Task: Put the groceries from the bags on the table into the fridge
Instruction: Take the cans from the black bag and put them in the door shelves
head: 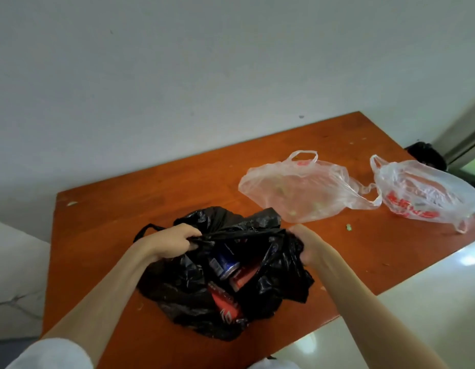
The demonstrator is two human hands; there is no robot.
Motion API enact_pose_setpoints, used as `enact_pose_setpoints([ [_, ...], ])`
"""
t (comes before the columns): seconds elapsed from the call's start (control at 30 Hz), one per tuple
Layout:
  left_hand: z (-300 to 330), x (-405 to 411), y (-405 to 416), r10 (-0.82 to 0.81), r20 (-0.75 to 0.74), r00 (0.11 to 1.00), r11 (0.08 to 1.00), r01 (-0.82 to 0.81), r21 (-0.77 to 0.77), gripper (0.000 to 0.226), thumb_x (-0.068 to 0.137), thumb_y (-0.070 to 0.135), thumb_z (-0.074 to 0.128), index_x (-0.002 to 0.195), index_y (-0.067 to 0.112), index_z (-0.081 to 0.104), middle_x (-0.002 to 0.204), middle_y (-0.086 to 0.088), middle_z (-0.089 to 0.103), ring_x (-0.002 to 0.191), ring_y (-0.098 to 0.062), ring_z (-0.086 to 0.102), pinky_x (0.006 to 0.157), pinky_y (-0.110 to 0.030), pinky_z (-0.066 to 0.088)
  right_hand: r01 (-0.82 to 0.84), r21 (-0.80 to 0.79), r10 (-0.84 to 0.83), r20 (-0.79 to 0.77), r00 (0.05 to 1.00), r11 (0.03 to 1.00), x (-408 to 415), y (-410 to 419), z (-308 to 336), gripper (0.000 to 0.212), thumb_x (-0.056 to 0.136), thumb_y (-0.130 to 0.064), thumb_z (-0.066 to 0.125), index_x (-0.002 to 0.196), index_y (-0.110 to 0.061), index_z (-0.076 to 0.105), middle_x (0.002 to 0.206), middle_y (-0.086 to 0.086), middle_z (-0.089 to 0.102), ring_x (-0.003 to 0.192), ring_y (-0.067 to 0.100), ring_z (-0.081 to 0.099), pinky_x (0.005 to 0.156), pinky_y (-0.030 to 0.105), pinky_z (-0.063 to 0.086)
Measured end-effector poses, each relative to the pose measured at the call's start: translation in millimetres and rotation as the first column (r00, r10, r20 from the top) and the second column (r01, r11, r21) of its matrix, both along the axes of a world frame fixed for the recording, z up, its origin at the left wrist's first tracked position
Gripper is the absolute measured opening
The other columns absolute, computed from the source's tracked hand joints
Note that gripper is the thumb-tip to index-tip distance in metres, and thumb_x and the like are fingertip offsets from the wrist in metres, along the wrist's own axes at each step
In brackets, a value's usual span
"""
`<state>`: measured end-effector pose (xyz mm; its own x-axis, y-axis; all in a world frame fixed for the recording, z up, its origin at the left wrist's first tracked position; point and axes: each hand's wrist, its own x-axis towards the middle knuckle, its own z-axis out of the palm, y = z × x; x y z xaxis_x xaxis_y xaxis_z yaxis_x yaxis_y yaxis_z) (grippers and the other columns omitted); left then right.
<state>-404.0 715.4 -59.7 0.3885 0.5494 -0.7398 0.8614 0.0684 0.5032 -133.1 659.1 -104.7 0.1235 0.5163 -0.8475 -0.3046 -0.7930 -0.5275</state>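
Spreading black bag (193, 296), cans (225, 265) between hands (175, 242)

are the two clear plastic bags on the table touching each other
Touching. In the head view a handle loop of the near clear bag lies against the left edge of the far clear bag, with no table showing between them.

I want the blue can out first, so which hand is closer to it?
Left. The left hand grips the black bag rim just left of the blue can; the right hand holds the rim farther right.
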Motion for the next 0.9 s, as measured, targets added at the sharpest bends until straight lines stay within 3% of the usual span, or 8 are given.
enact_pose_setpoints([
  [0.1,-0.1,-2.0,-7.7,0.286,0.169,0.943,0.934,-0.234,-0.271,0.026,0.093,0.001,0.038,0.098,0.009,0.062,0.104,0.004,0.059,0.097,-0.015,0.059,0.087,-0.034,0.043,-0.039,0.099,0.034,0.051,0.998,0.994,8.4,27.6,2.9,0.020,0.093,-0.016,0.040,0.080,-0.007,0.052,0.076,0.013,0.053,0.065,0.026,0.053,0.060,0.033,0.041],
  [0.23,-4.8,1.0,-4.2,0.674,0.352,0.650,0.710,-0.437,-0.553,0.024,0.086,0.014,0.043,0.091,0.006,0.065,0.088,-0.010,0.066,0.080,-0.024,0.062,0.073,-0.035,0.049,-0.177,0.171,0.127,0.269,0.955,0.969,18.7,46.0,5.1,0.021,0.079,-0.017,0.043,0.060,-0.015,0.034,0.058,0.001,0.034,0.049,0.019,0.035,0.056,0.033,0.029],
  [0.37,-12.2,-0.6,19.6,0.606,0.333,0.722,0.781,-0.460,-0.422,0.026,0.081,0.015,0.068,0.105,0.007,0.060,0.105,-0.016,0.062,0.092,-0.028,0.063,0.081,-0.041,0.050,-0.570,0.215,0.432,0.461,0.775,0.793,24.0,40.2,0.5,0.023,0.080,-0.039,0.063,0.088,-0.017,0.057,0.088,-0.005,0.055,0.083,0.015,0.054,0.073,0.025,0.039],
  [0.47,-17.9,-3.7,38.2,0.481,0.160,0.862,0.872,-0.451,-0.189,0.018,0.085,0.026,0.065,0.097,0.012,0.066,0.106,-0.010,0.063,0.099,-0.028,0.061,0.091,-0.046,0.048,-0.758,0.148,0.540,0.617,0.572,0.635,31.2,28.1,-6.5,0.047,0.080,-0.050,0.064,0.091,-0.005,0.057,0.085,0.004,0.061,0.072,0.012,0.057,0.066,0.021,0.042],
  [0.57,-14.0,0.8,55.8,0.449,0.080,0.890,0.892,-0.443,-0.089,0.019,0.090,0.027,0.058,0.097,0.011,0.067,0.095,-0.006,0.068,0.089,-0.020,0.064,0.073,-0.035,0.052,-0.608,0.236,0.488,0.412,0.769,0.758,36.6,31.3,-1.4,0.043,0.088,-0.040,0.058,0.094,0.001,0.068,0.096,0.018,0.070,0.089,0.030,0.066,0.087,0.043,0.050],
  [0.67,-16.7,10.5,73.4,0.681,0.163,0.714,0.721,-0.614,-0.321,0.022,0.095,0.021,0.049,0.102,0.005,0.062,0.102,-0.011,0.064,0.088,-0.021,0.060,0.068,-0.035,0.046,-0.400,0.165,0.374,0.167,0.912,0.902,35.4,53.4,-1.3,0.032,0.093,-0.034,0.054,0.098,-0.007,0.070,0.098,0.010,0.072,0.096,0.026,0.066,0.094,0.039,0.048],
  [0.83,-35.5,25.4,80.2,0.882,0.017,0.471,0.416,-0.762,-0.495,0.026,0.088,0.032,0.059,0.084,0.006,0.062,0.071,-0.014,0.067,0.071,-0.030,0.061,0.065,-0.038,0.048,-0.419,-0.031,0.406,0.328,0.853,0.907,23.3,87.5,-21.1,0.028,0.099,-0.016,0.042,0.108,0.000,0.063,0.098,0.011,0.060,0.088,0.026,0.057,0.077,0.034,0.041],
  [0.9,-44.5,25.7,84.4,0.836,0.076,0.543,0.539,-0.788,-0.298,0.021,0.089,0.029,0.059,0.094,0.009,0.062,0.094,-0.011,0.064,0.090,-0.031,0.060,0.078,-0.040,0.048,-0.403,-0.045,0.393,0.342,0.854,0.914,21.5,92.1,-24.4,0.029,0.096,-0.026,0.048,0.105,-0.003,0.064,0.096,0.010,0.060,0.085,0.025,0.057,0.080,0.034,0.042],
])
